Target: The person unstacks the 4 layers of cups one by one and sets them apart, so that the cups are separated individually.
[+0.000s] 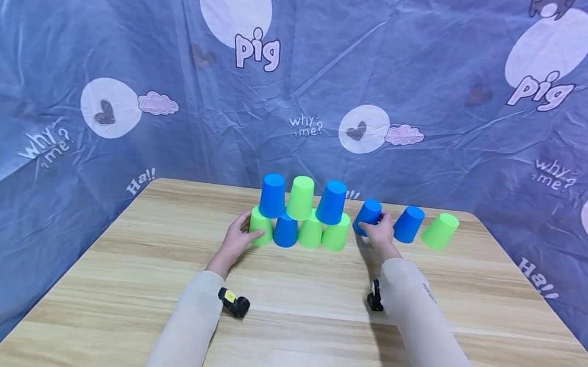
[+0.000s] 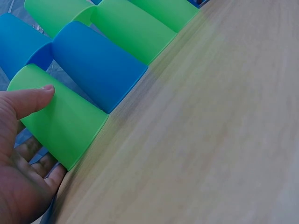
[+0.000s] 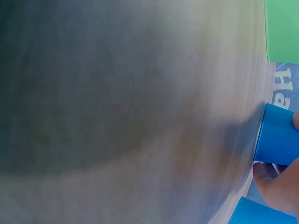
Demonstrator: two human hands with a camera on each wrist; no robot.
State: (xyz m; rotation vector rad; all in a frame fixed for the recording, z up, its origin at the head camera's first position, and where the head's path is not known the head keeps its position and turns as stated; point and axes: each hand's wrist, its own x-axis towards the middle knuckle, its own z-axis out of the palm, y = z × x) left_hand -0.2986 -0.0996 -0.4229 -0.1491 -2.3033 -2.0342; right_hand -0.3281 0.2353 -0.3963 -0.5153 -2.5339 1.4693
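Right hand (image 1: 381,231) first: its thumb and fingers curl about an upside-down, tapered blue plastic-looking cup (image 1: 369,213), just right of the two-tier stack (image 1: 300,212). Whether its rim has left the pale wood-grained table (image 1: 288,314) I cannot tell. Near it on the far right stand another inverted blue cup (image 1: 409,225) and an inverted lime-green cup (image 1: 440,231), neither held.

At the other end, my left hand (image 1: 237,238) holds the leftmost lime-green cup (image 1: 260,227) of the bottom tier, thumb laid on its near face and fingers round its outer side. Beside that cup stand a bottom-tier blue cup (image 1: 285,232) and two more green ones (image 1: 311,231). Above them sit an upper-left blue cup (image 1: 272,196), an upper green cup (image 1: 300,197) and an upper-right blue cup (image 1: 331,202), each bridging two below.

I take the step in hand to be securing a cup for the stack while my left hand steadies its end. As I judge it, the next move calls for a straight lift clear of the neighbouring green cup, then a level carry and a soft lowering, rim spanning two tops. A light hold should serve; a sideways nudge could topple the upper tier.
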